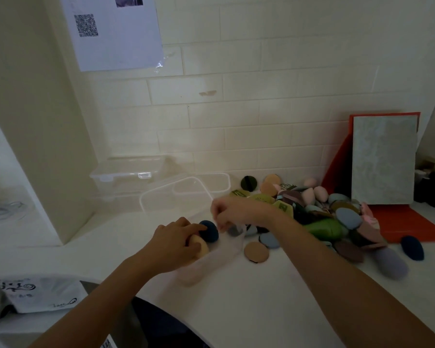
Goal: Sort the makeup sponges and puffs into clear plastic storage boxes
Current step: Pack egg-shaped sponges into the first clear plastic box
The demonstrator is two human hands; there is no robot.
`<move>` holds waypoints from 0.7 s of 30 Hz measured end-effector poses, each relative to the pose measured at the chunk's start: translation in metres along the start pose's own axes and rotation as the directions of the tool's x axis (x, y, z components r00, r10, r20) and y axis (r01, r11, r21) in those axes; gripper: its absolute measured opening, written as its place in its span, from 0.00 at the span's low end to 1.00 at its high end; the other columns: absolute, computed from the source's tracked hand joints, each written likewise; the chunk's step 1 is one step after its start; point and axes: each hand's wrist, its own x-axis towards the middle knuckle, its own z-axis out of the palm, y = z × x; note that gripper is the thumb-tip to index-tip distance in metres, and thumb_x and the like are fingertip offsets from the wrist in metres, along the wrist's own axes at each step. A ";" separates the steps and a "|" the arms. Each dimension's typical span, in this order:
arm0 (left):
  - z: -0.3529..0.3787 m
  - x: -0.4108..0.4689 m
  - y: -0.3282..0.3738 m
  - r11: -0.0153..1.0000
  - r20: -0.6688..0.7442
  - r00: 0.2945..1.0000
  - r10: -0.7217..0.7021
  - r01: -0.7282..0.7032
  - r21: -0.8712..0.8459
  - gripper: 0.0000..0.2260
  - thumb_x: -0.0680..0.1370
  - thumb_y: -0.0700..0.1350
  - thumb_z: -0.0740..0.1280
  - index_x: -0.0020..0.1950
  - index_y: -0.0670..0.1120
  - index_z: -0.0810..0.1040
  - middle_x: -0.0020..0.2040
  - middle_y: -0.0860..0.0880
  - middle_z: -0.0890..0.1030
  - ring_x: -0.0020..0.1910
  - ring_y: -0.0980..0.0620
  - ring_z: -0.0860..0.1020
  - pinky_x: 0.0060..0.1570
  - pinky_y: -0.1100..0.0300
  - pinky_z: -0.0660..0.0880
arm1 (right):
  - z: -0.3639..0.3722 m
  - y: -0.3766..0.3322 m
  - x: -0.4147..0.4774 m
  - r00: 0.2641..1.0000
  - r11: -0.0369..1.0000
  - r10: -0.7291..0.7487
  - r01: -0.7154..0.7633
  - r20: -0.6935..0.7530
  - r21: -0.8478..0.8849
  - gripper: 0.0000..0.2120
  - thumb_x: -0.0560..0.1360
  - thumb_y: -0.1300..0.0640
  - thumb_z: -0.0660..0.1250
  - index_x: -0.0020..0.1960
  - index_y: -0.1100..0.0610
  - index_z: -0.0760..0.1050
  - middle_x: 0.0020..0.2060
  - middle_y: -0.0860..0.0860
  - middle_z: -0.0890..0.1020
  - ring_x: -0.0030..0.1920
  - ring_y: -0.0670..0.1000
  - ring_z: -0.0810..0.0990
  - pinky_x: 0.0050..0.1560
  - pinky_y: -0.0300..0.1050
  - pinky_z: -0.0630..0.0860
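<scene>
Beige sponge [202,248] gripped in curled fingers of left hand [175,243], frame centre, inside open clear box [211,268]. Dark blue sponge [209,231] just beside fingertips, same box. Right hand [232,212] blurred over box's far end; grip cannot be told. Sponge-and-puff pile [312,217] right of centre on white counter [249,310]. Loose lid [161,197], closed boxes [126,172] behind. Tiled wall [261,96]; QR sheet [111,31] upper left.
</scene>
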 end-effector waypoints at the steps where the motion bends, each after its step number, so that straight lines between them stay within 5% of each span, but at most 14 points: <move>1: 0.001 0.000 0.000 1.000 -0.007 1.000 0.002 -0.002 -0.004 0.19 0.78 0.50 0.56 0.70 0.60 0.65 0.58 0.55 0.70 0.44 0.56 0.69 0.55 0.60 0.66 | -0.011 0.004 0.001 0.995 0.998 -0.015 0.021 -0.097 0.062 0.09 0.74 0.69 0.61 0.40 0.56 0.71 0.36 0.51 0.77 0.36 0.48 0.78 0.39 0.38 0.76; 3: 0.001 0.000 -0.001 1.000 -0.007 1.000 0.002 -0.002 -0.029 0.20 0.78 0.50 0.57 0.70 0.59 0.64 0.60 0.54 0.70 0.46 0.56 0.68 0.57 0.60 0.66 | -0.032 0.014 0.008 0.913 1.000 -0.012 0.016 -0.408 0.007 0.10 0.73 0.69 0.61 0.39 0.55 0.74 0.36 0.51 0.78 0.38 0.50 0.77 0.42 0.43 0.78; 6: 0.002 0.000 -0.003 0.999 0.003 1.000 0.002 -0.001 -0.049 0.20 0.79 0.50 0.56 0.71 0.59 0.64 0.62 0.54 0.69 0.48 0.57 0.68 0.60 0.60 0.65 | -0.051 0.036 0.021 0.685 0.939 -0.023 -0.234 -0.728 -0.250 0.08 0.75 0.62 0.60 0.43 0.58 0.77 0.38 0.51 0.79 0.41 0.52 0.77 0.41 0.44 0.74; 11: 0.002 0.000 -0.003 0.998 0.010 1.000 -0.005 0.005 -0.057 0.20 0.78 0.50 0.58 0.71 0.59 0.63 0.62 0.55 0.69 0.51 0.56 0.69 0.62 0.58 0.66 | -0.049 0.067 0.047 0.810 0.673 0.198 -0.522 -0.552 -0.524 0.16 0.77 0.46 0.61 0.53 0.59 0.74 0.49 0.53 0.80 0.48 0.53 0.78 0.44 0.45 0.72; 14: 0.002 0.000 -0.004 0.999 0.012 1.000 -0.006 0.007 -0.051 0.21 0.78 0.51 0.59 0.71 0.59 0.63 0.63 0.54 0.69 0.55 0.55 0.71 0.63 0.58 0.65 | -0.046 0.070 0.052 0.834 0.500 0.204 -0.539 -0.513 -0.678 0.15 0.77 0.47 0.60 0.55 0.57 0.74 0.51 0.53 0.79 0.47 0.52 0.75 0.46 0.45 0.68; 18: 0.003 0.000 -0.004 0.999 0.000 1.000 0.002 -0.002 -0.046 0.21 0.77 0.51 0.59 0.71 0.59 0.63 0.63 0.55 0.69 0.55 0.55 0.70 0.63 0.58 0.64 | -0.045 0.074 0.052 0.840 0.569 0.142 -0.502 -0.524 -0.651 0.13 0.75 0.54 0.63 0.58 0.58 0.72 0.52 0.55 0.79 0.48 0.53 0.75 0.44 0.44 0.71; 21: 0.003 0.000 -0.004 0.998 -0.008 1.000 0.006 -0.007 -0.059 0.21 0.78 0.51 0.59 0.70 0.58 0.63 0.62 0.55 0.70 0.53 0.56 0.69 0.63 0.58 0.65 | -0.046 0.078 0.051 0.837 0.736 0.132 -0.442 -0.532 -0.513 0.18 0.73 0.52 0.67 0.58 0.59 0.69 0.52 0.56 0.77 0.50 0.54 0.75 0.44 0.45 0.71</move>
